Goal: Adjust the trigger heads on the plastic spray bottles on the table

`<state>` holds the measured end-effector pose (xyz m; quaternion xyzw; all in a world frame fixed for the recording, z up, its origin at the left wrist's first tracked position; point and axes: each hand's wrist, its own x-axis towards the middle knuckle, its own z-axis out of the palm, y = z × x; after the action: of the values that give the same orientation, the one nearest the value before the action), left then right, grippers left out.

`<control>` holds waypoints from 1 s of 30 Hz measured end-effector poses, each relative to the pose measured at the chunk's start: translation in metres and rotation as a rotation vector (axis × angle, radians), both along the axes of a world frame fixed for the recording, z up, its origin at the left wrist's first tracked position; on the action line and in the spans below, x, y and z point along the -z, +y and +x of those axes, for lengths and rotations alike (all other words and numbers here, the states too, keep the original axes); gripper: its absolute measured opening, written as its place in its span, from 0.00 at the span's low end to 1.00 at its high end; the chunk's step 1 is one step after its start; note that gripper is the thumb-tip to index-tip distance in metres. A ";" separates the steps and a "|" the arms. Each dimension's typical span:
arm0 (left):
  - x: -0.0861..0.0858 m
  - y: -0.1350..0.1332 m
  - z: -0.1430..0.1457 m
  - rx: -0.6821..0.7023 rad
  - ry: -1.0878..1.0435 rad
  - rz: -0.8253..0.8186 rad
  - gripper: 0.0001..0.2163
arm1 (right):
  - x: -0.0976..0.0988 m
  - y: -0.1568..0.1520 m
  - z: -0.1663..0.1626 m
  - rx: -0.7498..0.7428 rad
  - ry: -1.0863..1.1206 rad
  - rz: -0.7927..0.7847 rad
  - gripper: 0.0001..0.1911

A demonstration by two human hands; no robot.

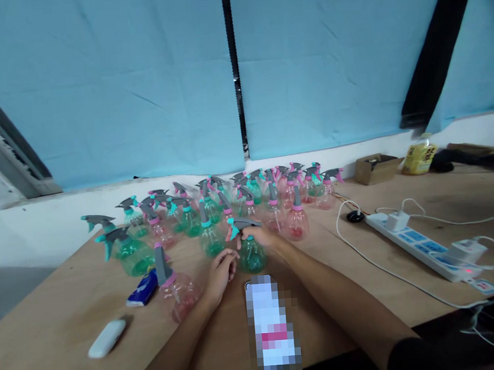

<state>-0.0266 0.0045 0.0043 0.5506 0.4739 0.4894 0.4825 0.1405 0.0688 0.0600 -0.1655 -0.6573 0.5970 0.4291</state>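
A clear green spray bottle [252, 256] with a grey head and turquoise trigger stands upright on the table in front of me. My right hand [264, 234] is closed around its neck, just under the spray head. Just left of that bottle, my left hand [222, 272] is loosely closed with curled fingers, and nothing shows in it. A pink spray bottle [179, 297] stands by my left forearm. Behind my hands are another green spray bottle [212, 241] and a pink spray bottle [297, 223], at the front of a large group of similar ones.
A phone [270, 318] lies below my hands. To the left are a blue packet [143, 288] and a white case [107, 338]. A power strip [420, 246] with chargers and cables runs along the right. Farther back stand a cardboard box [376, 169] and a yellow bottle [419, 156].
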 end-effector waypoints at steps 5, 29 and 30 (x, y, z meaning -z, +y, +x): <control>0.001 0.001 -0.001 0.004 0.011 0.006 0.12 | 0.004 0.003 0.001 0.011 0.000 0.046 0.11; 0.004 0.002 -0.003 0.029 0.096 0.031 0.12 | 0.002 0.000 0.001 -0.037 0.029 0.012 0.09; 0.004 0.002 -0.003 0.029 0.095 0.033 0.12 | 0.001 0.000 0.001 -0.041 0.023 0.025 0.09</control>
<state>-0.0295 0.0061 0.0006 0.5878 0.4801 0.4632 0.4575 0.1413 0.0689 0.0588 -0.1396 -0.6629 0.5995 0.4262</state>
